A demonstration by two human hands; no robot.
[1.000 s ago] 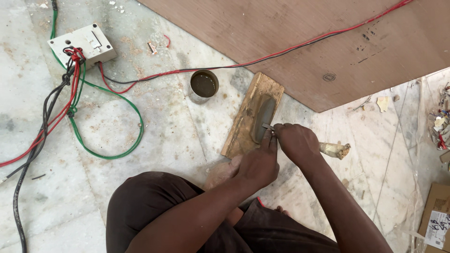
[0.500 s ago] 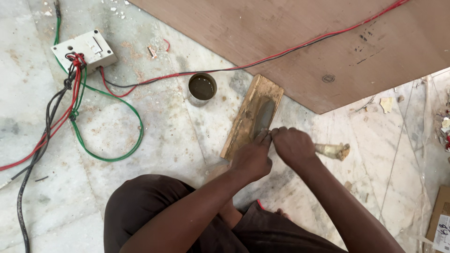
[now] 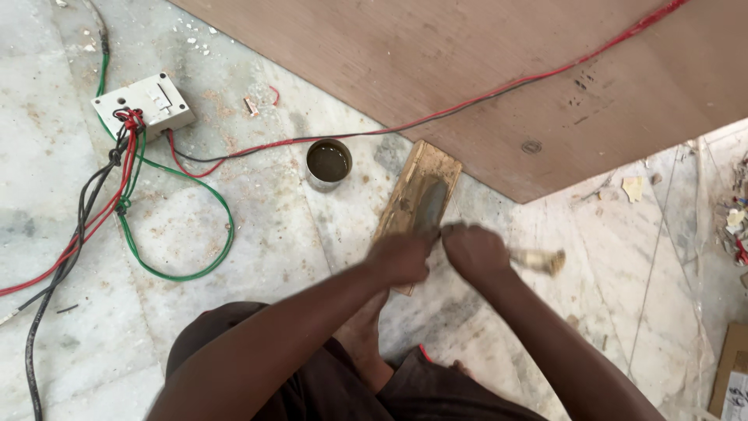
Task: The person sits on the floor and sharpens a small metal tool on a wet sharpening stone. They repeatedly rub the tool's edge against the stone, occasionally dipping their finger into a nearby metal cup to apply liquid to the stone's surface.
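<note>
A long wooden block (image 3: 411, 181) lies on the marble floor with a dark grey stone (image 3: 431, 201) set into its top. Both my hands meet at the near end of that stone and are blurred by motion. My left hand (image 3: 401, 257) has its fingers curled down onto the stone's near end. My right hand (image 3: 475, 251) is closed around a tool whose pale wooden handle (image 3: 540, 260) sticks out to the right. The tool's working end is hidden under my fingers. My bare foot (image 3: 365, 331) rests at the near end of the block.
A small open tin (image 3: 328, 164) of dark liquid stands just left of the block. A big plywood sheet (image 3: 506, 70) lies behind, crossed by a red wire (image 3: 499, 92). A white switch box (image 3: 144, 103) with red, green and black cables (image 3: 125, 210) sits far left.
Both hands have slid back along the stone toward me, from its middle to its near end. They are blurred now.
</note>
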